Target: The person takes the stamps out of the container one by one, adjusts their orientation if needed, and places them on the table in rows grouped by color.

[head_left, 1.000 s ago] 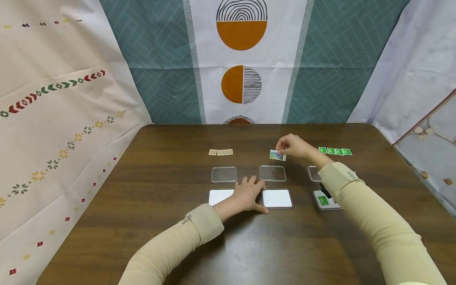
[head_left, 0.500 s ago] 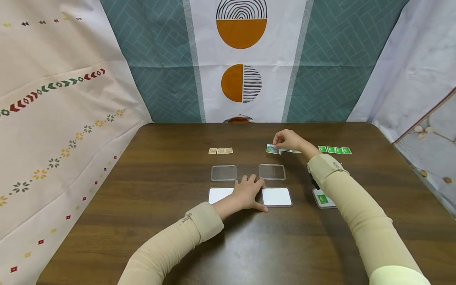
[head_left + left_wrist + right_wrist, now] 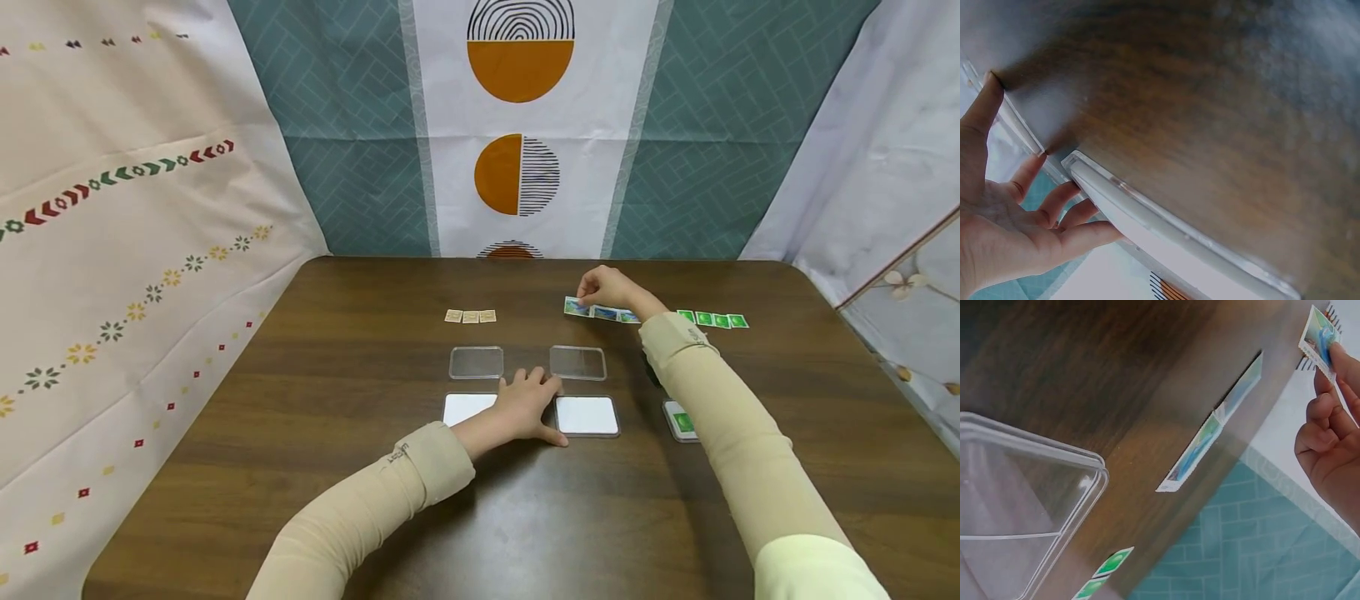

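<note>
My right hand (image 3: 609,287) pinches a blue-green picture stamp (image 3: 576,307) between thumb and fingers at the far side of the table. In the right wrist view this stamp (image 3: 1317,336) is tilted, apart from two similar stamps (image 3: 1210,428) lying in a row. The left hand (image 3: 521,407) rests with spread fingers between two clear cases with white inserts. Its thumb and index finger lie along the left edge of the right-hand white case (image 3: 588,416); the other fingers reach the left-hand white case (image 3: 467,407), as the left wrist view shows.
Two clear lids (image 3: 577,363) lie behind the white cases. Several green stamps (image 3: 712,319) form a row at the back right, and three tan stamps (image 3: 470,317) sit back left. Partly behind the right sleeve is a case with a green stamp (image 3: 682,422).
My right hand has carried the stamp slightly left and farther back, to the left end of the blue-green row, uncovering more of that row. My left hand stays in place.
</note>
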Tool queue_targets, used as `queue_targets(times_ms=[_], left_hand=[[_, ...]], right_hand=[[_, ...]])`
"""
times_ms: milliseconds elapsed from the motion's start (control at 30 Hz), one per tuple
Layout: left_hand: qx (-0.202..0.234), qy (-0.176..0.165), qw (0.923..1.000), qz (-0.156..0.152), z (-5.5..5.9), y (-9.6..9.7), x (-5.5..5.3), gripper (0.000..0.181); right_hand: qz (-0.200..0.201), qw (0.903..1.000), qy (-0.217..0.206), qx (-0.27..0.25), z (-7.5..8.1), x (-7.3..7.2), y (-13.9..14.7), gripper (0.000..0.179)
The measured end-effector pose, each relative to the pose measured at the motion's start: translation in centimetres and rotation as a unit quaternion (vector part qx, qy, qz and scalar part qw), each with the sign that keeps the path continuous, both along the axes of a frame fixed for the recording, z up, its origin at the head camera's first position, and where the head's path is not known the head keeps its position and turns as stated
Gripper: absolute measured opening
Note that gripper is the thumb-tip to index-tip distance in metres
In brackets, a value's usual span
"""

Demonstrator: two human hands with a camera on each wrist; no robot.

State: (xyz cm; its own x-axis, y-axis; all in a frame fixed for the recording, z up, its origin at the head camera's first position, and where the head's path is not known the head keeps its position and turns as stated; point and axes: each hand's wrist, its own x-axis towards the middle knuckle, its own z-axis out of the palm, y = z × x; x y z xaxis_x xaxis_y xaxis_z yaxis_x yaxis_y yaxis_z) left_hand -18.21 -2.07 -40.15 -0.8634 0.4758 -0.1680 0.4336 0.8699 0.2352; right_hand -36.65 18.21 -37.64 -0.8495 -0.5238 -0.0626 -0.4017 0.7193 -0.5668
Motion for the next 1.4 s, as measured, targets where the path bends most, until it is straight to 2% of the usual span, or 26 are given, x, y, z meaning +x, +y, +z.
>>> queue_targets(times_ms=[233,500,800,1167,1400], left_hand=[[-0.003,0.002,1.0,-0.007,-0.1,-0.1,-0.1,0.068],[-0.005,0.004,0.9999,-0.008,0.0,0.0,-0.1,0.068],[-0.002,0.001,1.0,-0.006,-0.1,0.1,-0.1,0.068],[-0.004,0.0,1.0,-0.007,0.2,0.1,-0.5,0.067],[-0.005,0.001,1.0,-0.005,0.1,0.0,-0.1,0.067]], right_hand=[[-0.005,0.9995,-0.017,0.028,-0.9,-0.7,-0.7,0.008],[-0.017,0.9973,0.01,0.07,-1.5,-1.0,-1.8,0.008],[-0.053,0.9942,0.014,0.093,-1.6,-1.1,-1.9,0.009],[-0.089,0.9915,0.021,0.092,-1.7,-1.1,-2.3,0.01],[-0.077,0.9933,0.02,0.084,-2.0,-0.6,-2.3,0.012]])
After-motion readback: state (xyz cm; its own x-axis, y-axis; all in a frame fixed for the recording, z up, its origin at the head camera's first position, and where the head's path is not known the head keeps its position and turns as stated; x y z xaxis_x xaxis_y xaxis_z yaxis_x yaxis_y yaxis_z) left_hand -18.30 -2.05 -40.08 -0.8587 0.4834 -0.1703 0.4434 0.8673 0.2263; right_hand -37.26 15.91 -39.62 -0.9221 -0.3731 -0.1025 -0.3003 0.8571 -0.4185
